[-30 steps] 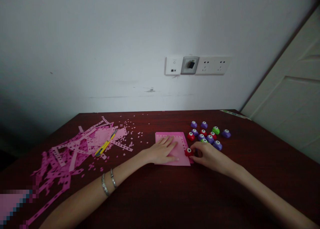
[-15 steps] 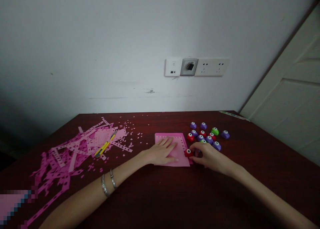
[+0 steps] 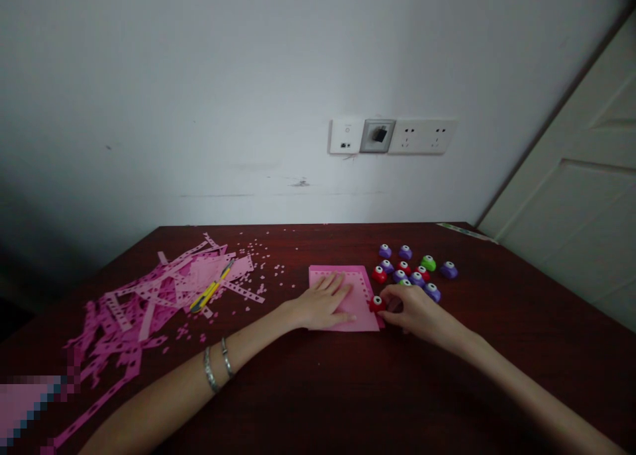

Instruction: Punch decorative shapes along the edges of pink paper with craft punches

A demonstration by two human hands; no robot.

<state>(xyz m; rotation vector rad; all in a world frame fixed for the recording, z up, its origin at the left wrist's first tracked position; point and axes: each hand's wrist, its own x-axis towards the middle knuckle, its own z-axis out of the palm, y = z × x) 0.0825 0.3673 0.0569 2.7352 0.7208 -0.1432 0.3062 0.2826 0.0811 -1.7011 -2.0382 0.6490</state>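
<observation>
My left hand (image 3: pixel 325 301) lies flat with fingers spread on a pink sheet of paper (image 3: pixel 365 316), pressing it to the table. Small punched holes run along the sheet's far and right edges. At its right edge sits a red paper punch (image 3: pixel 377 304), held between the thumb and fingers of my right hand (image 3: pixel 405 307). More pink paper shows from under the sheet at the far and right sides. Just beyond my right hand stand several other punches, among them a purple punch (image 3: pixel 432 292), a green punch (image 3: pixel 428 263) and a red punch (image 3: pixel 379 274).
A heap of punched pink paper strips (image 3: pixel 149 296) spreads over the left of the dark wooden table (image 3: pixel 318 389). On it lies a yellow utility knife (image 3: pixel 212 286). Tiny paper cut-outs (image 3: pixel 261 289) are scattered beside it. Wall sockets (image 3: pixel 422 137) are behind, a door (image 3: pixel 586 183) at right.
The whole view has shifted very slightly. Both hands stay in place, the left on the sheet and the right on the red punch.
</observation>
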